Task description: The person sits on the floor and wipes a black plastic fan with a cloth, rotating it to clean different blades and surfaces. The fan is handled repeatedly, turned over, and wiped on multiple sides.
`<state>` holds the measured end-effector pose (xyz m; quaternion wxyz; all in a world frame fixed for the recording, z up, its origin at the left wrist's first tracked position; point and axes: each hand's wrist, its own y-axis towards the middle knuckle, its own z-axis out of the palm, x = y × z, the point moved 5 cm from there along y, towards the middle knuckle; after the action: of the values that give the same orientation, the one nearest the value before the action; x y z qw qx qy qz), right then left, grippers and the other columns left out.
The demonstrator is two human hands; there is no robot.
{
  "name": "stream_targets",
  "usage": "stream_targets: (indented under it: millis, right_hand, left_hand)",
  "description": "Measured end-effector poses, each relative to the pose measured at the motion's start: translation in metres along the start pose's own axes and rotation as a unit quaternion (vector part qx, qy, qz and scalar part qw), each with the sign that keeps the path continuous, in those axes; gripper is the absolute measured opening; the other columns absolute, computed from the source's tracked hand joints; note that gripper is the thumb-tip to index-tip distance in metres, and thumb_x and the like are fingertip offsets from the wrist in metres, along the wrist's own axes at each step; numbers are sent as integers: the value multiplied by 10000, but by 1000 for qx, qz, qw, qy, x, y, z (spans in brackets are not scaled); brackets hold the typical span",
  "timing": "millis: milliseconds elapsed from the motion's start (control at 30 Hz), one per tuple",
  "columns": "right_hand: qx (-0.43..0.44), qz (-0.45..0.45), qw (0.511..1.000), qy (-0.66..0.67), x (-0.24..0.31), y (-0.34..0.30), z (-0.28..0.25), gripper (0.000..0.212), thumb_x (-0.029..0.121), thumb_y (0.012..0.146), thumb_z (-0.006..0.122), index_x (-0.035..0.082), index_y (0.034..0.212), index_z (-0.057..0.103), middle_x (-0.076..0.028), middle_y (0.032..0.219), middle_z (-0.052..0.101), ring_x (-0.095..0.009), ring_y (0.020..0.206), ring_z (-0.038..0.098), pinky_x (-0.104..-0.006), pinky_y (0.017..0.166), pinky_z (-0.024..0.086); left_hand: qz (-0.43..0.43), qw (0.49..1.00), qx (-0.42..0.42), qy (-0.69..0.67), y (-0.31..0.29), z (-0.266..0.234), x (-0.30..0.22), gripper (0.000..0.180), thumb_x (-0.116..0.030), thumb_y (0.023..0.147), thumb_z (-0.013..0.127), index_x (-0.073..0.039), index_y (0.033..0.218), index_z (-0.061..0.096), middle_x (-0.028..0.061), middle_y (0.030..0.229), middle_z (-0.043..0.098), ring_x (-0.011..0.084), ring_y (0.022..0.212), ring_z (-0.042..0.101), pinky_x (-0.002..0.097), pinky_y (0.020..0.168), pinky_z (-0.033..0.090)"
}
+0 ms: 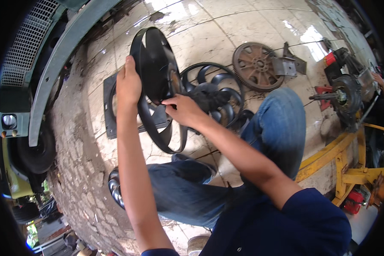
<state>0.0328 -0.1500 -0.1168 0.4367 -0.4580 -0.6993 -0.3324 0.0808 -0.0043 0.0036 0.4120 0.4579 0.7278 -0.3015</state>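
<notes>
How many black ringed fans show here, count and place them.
2: a tilted fan in the left hand, and a second fan on the floor beyond the right hand. More may be hidden.

Both arms (134,170) forward, left grip (129,85) upright

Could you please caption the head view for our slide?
Left hand holding a black ringed plastic fan, right hand at its middle, above pale floor tiles.

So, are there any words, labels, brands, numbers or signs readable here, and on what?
None can be read.
Black ringed fan in the left hand: no legible lettering.
Toothed metal wheel: none legible.
Red object at lower right: any marking too small and blurred to read.
</notes>
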Motion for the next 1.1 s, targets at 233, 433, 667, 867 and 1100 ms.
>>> stream_targets:
  millis: [233,433,667,867,1100]
  right_hand:
    - [-133,-2,974,185,-12,-8,-16,391,132,923,578,-4,1288,607,-166,998,645,-261,890,634,-334,826,492]
    - [-146,28,988,40,6,8,-19,336,143,924,548,3,1212,649,-212,1037,664,-387,987,655,-459,862,513]
    - [-97,-43,985,-133,33,4,-8,179,133,894,570,29,982,687,-170,890,666,-347,739,691,-481,705,549]
    - [-16,-40,994,-101,14,-3,12,244,163,879,572,31,1008,733,-172,962,700,-346,803,699,-454,762,553]
    - [-99,169,899,392,-21,-3,-19,323,133,970,509,-23,1202,670,-55,992,712,-85,852,634,-251,766,497]
  left_hand:
    - [-12,999,-9,29,-5,10,-6,715,-582,995,384,16,1336,575,229,1317,608,339,1261,558,382,1058,396]
    - [-27,999,-13,37,2,7,2,723,-578,993,365,19,1351,561,223,1325,604,336,1273,549,379,1062,393]
    - [-53,998,-17,4,-2,-2,-2,710,-564,995,376,21,1348,568,212,1292,626,307,1225,584,356,1044,408]
    - [16,999,13,-27,-15,7,-14,636,-494,1029,430,64,1270,615,147,1153,693,197,1042,644,306,942,461]
    - [5,1000,-11,13,-4,5,-5,650,-515,1022,440,61,1263,622,153,1147,693,201,1045,641,303,939,457]
